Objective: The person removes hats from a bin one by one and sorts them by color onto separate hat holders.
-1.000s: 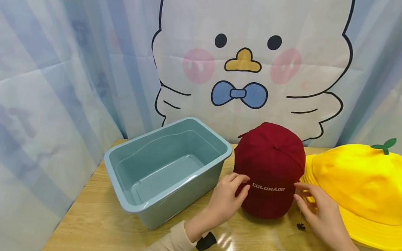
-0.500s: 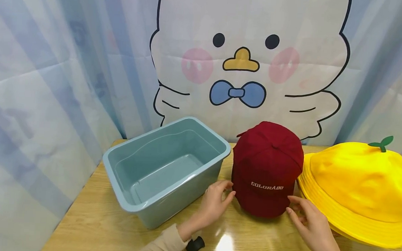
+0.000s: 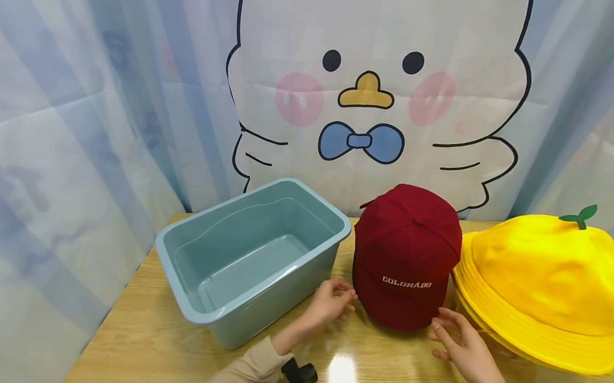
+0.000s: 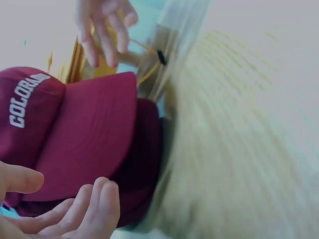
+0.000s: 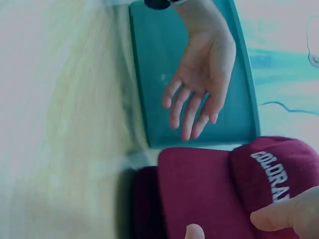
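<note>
A maroon baseball cap (image 3: 410,241) lettered COLORADO stands on the table, its brim toward me. Under that brim the left wrist view shows a second, darker brim (image 4: 147,154), so caps are stacked. My left hand (image 3: 328,304) is at the brim's left side, fingers loosely bent, fingertips right by its edge. On the other side my right hand (image 3: 460,344) has its fingers spread beside the brim's front corner. Neither hand grips anything. Right of the cap sits a yellow bucket hat (image 3: 545,282) with a green sprout on top; another yellow brim shows beneath it.
A blue-grey plastic bin (image 3: 281,310) stands left of the cap, with nothing inside. The wooden table (image 3: 126,332) ends at a patterned curtain (image 3: 198,95) behind. In the left wrist view a yellow cord with a black toggle (image 4: 161,57) hangs near the right hand.
Both hands have drawn back from the cap's sides, down toward the front of its brim. The cap, hats and bin stay in place while the head view shifts slightly.
</note>
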The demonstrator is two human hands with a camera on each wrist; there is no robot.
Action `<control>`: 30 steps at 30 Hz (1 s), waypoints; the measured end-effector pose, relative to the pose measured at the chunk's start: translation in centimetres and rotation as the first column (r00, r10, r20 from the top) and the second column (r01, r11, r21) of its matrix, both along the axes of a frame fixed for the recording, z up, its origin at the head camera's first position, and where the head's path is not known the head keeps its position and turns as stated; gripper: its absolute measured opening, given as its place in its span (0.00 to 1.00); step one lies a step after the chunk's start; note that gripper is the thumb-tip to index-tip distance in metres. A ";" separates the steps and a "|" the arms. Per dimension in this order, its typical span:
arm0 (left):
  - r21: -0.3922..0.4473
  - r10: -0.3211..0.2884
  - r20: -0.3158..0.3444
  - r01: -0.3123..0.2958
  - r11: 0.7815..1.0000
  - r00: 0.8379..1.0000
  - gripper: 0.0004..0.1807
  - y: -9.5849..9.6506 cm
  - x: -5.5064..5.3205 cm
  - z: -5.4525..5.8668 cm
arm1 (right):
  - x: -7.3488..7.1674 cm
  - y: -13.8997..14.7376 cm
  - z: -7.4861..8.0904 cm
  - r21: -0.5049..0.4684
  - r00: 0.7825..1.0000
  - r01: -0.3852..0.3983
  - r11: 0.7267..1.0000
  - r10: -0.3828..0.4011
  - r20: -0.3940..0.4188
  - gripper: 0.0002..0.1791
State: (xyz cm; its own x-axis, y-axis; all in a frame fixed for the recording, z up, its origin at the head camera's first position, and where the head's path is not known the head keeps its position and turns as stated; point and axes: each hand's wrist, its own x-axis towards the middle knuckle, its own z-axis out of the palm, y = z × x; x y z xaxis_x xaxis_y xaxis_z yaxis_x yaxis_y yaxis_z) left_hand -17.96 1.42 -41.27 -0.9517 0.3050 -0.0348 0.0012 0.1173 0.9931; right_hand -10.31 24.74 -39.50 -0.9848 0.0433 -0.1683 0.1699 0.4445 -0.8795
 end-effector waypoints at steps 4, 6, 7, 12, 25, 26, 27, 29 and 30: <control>0.089 -0.048 0.193 0.031 0.996 0.980 0.14 0.4 -0.4 -0.8 | -0.6 0.7 -0.6 -0.164 0.992 0.000 0.986 0.020 0.123 0.33; 0.116 -0.057 0.237 0.030 0.993 0.970 0.15 0.6 -0.6 -1.2 | -0.9 1.0 -0.9 -0.218 0.987 0.014 0.976 0.021 0.156 0.34; 0.126 -0.058 0.250 0.027 0.992 0.966 0.15 0.8 -0.7 -1.3 | -1.1 1.2 -1.1 -0.236 0.985 0.019 0.972 0.022 0.170 0.35; 0.147 -0.038 0.277 -0.004 0.989 0.960 0.15 1.2 -1.2 -1.7 | -1.8 1.9 -1.8 -0.316 0.974 0.063 0.947 0.010 0.226 0.36; 0.247 -0.067 0.330 -0.018 0.969 0.941 0.09 0.4 -1.0 -0.9 | -1.9 2.1 -1.7 -0.536 0.950 0.168 0.827 0.011 0.313 0.16; 0.257 -0.072 0.333 -0.017 0.966 0.940 0.09 0.3 -1.0 -0.7 | -1.8 2.0 -1.6 -0.565 0.949 0.169 0.808 0.022 0.316 0.13; 0.268 -0.075 0.336 -0.019 0.963 0.939 0.10 0.2 -1.0 -0.5 | -1.7 1.9 -1.5 -0.591 0.947 0.176 0.787 0.028 0.319 0.10; 0.289 -0.080 0.345 -0.025 0.957 0.935 0.10 0.1 -1.1 -0.2 | -1.4 1.7 -1.3 -0.645 0.946 0.194 0.739 0.032 0.322 0.06; 0.297 -0.081 0.349 -0.029 0.954 0.933 0.09 0.0 -1.2 -0.1 | -1.3 1.6 -1.3 -0.674 0.946 0.203 0.711 0.034 0.321 0.03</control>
